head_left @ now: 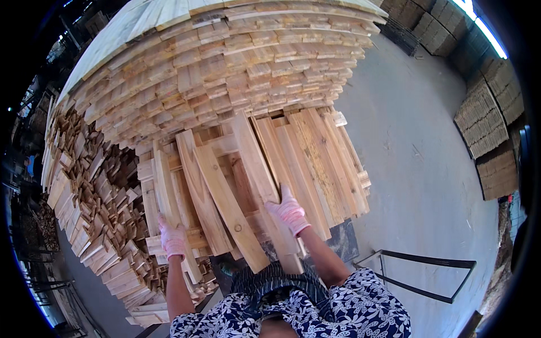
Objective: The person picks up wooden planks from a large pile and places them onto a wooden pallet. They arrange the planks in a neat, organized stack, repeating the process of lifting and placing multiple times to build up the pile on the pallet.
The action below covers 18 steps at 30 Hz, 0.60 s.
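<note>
My pink-gloved right hand (288, 211) grips a long wooden plank (256, 163) at its right edge, thumb on top; plank slants across the board stack (315, 158), near end overhanging the front edge. Left hand (172, 239) touches a narrower plank (167, 186) at stack's left; can't tell if fingers close. Gaps beside middle boards (231, 208); grey floor (406, 141) spreads rightward.

Grey floor (406, 141), black metal frame (428, 258) on the floor's near part, tied-looking brown bundles (480, 121) stacked along the floor's right edge, glowing strip light (489, 35) beyond the floor's far right corner
</note>
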Tool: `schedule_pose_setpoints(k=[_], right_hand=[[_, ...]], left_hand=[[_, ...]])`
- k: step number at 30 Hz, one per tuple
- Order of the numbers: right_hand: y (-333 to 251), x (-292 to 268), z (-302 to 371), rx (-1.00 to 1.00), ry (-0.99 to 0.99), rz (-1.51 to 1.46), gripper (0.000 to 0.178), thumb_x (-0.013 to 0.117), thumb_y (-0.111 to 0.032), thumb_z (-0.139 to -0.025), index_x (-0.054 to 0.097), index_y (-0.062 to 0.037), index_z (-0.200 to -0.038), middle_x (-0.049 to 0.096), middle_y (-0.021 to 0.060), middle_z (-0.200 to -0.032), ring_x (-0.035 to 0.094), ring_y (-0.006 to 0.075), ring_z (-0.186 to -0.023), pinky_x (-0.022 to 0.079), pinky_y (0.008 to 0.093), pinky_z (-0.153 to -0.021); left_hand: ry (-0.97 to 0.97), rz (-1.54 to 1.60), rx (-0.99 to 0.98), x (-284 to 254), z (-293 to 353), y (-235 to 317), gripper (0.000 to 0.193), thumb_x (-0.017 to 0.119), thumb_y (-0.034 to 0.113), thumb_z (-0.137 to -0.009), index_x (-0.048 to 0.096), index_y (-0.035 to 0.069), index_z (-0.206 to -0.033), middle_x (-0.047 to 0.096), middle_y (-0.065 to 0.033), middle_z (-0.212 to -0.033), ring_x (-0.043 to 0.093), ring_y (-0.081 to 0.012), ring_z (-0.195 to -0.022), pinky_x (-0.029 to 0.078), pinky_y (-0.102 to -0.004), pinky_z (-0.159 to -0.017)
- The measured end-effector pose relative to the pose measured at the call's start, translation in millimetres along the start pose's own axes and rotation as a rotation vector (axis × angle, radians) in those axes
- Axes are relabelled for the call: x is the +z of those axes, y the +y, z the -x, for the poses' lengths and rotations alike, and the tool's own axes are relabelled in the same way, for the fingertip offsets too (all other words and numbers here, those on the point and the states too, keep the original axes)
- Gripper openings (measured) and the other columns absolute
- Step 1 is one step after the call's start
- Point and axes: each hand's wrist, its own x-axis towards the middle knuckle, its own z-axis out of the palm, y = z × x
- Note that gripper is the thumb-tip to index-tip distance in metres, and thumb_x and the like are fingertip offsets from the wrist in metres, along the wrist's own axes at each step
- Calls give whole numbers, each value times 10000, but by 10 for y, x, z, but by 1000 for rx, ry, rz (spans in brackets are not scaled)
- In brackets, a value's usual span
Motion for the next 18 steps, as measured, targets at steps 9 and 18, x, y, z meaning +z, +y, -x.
schedule_pose_setpoints(k=[9, 18], right_hand=[[1143, -2064, -137, 33, 238, 131, 968, 801, -301, -789, 312, -40, -1583, 567, 255, -1436, 581, 357, -1307, 451, 402, -1100], [1791, -2730, -1353, 102, 28, 78, 953, 774, -525, -833, 399, 16, -1521, 566, 250, -1422, 556, 363, -1313, 424, 410, -1117]], left_hand=[[13, 9, -66, 16, -95, -395, 943, 706, 252, -859, 184, 46, -1616, 386, -234, -1594, 440, -401, -1431, 387, -420, -1172], [-29, 90, -141, -52, -165, -187, 957, 715, 198, -832, 198, 41, -1622, 391, -213, -1596, 474, -370, -1410, 398, -390, -1164]])
